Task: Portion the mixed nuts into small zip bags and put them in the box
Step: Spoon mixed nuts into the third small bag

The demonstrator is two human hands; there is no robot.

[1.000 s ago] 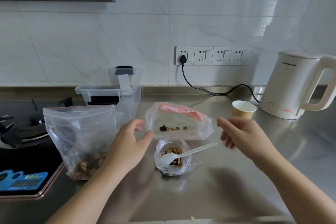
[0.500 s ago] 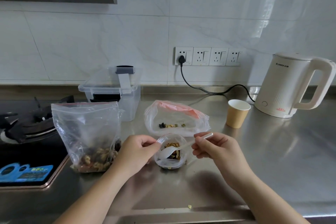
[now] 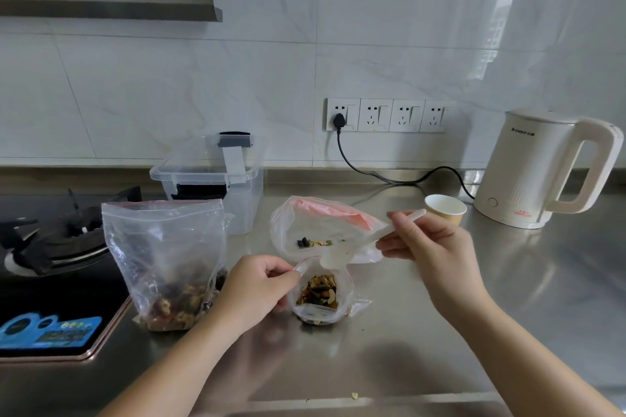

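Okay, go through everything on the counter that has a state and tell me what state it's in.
small zip bag: open, part filled with nuts
left hand: pinching its rim
right hand: holding the spoon
spoon: empty, above the bag
big nut bag: upright, open
box: lid on
paper cup: upright
plug: in socket

Brushed steel counter (image 3: 440, 332); clear plastic zip bag (image 3: 320, 294); glossy marble-look wall tiles (image 3: 169, 85).

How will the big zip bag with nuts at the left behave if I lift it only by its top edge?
The big zip bag is probably floppy: its thin clear film is wrinkled. The nuts sit only at the bottom, so it would likely hang bottom-heavy and swing. Its mouth appears open, so tilting it may spill.
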